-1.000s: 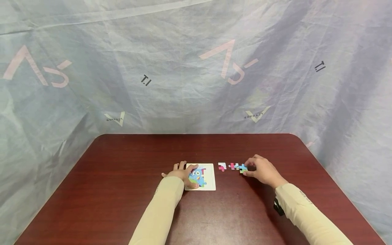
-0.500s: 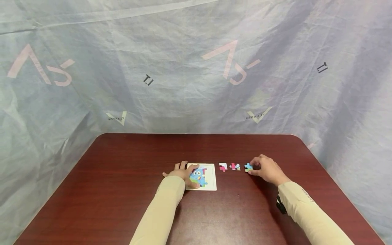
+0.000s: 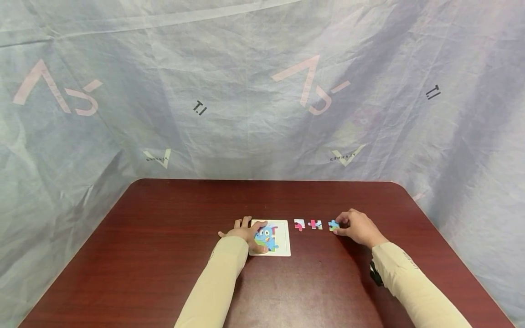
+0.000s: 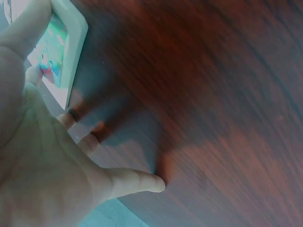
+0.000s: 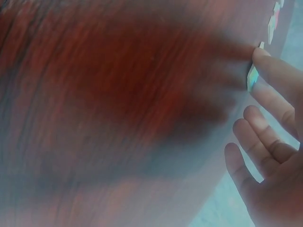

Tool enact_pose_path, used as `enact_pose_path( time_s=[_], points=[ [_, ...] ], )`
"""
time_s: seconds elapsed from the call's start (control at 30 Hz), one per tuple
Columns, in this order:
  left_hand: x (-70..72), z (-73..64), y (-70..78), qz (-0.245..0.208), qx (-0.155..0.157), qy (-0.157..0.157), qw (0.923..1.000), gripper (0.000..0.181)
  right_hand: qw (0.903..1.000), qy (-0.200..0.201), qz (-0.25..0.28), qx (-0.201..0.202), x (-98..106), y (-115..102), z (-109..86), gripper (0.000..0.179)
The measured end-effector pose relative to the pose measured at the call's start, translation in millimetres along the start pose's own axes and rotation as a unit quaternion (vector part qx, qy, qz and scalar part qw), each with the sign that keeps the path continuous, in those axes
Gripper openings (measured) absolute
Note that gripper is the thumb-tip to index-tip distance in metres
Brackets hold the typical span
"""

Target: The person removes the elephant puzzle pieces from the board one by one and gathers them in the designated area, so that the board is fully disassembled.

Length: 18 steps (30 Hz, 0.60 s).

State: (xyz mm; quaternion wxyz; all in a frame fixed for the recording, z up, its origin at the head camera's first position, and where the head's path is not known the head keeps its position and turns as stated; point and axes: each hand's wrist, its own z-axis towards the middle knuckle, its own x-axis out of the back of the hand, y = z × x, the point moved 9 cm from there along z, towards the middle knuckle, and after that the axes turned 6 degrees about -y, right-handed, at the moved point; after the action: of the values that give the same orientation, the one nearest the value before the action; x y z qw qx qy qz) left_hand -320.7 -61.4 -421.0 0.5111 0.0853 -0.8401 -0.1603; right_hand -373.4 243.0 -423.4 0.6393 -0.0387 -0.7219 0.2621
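Observation:
A square white puzzle tray lies flat mid-table, its left part filled with an assembled picture of a blue cartoon animal. Across its left side rests my left hand, fingers spread; in the left wrist view, two digits touch the tray and the others reach onto the tabletop beside it. To the right, my right hand pinches a blue-and-green puzzle piece between thumb and index finger, at table level. The right wrist view shows this piece edge-on, with the remaining fingers loose.
Between tray and right hand lie a pink-and-white puzzle piece and another pink, white and blue one, in a row. The dark red wooden table has rounded far corners. A grey printed cloth hangs behind and at the sides.
My right hand has slid the blue-and-green piece rightward, away from the pink, white and blue one it was touching. My left hand stays on the tray.

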Motion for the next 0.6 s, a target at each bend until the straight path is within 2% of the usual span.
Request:
enact_pose_path(
  time_s=[0.07, 0.3, 0.33, 0.4, 0.6],
  points=[
    [-2.2, 3.2, -2.1, -0.001, 0.002, -0.001, 1.0, 0.076, 1.0, -0.001, 0.001, -0.001, -1, 0, 0.1, 0.026],
    [-14.9, 27.1, -14.8, 0.009, 0.002, 0.002, 1.0, 0.083, 0.9999, 0.001, 0.002, -0.011, 1, 0, -1.4, 0.029],
    [-13.6, 24.8, -13.5, 0.006, 0.003, 0.002, 1.0, 0.083, 0.9999, 0.005, 0.001, -0.012, 2, 0, -1.8, 0.029],
    [-15.4, 28.5, -15.2, 0.01, 0.001, 0.001, 0.9999, 0.083, 0.9999, 0.014, 0.002, -0.009, 3, -2, -2.6, 0.029],
    [-2.9, 6.9, -4.7, -0.002, 0.002, -0.002, 1.0, 0.078, 0.9993, 0.024, 0.026, 0.009, -2, -13, -4.5, 0.028]
  ],
)
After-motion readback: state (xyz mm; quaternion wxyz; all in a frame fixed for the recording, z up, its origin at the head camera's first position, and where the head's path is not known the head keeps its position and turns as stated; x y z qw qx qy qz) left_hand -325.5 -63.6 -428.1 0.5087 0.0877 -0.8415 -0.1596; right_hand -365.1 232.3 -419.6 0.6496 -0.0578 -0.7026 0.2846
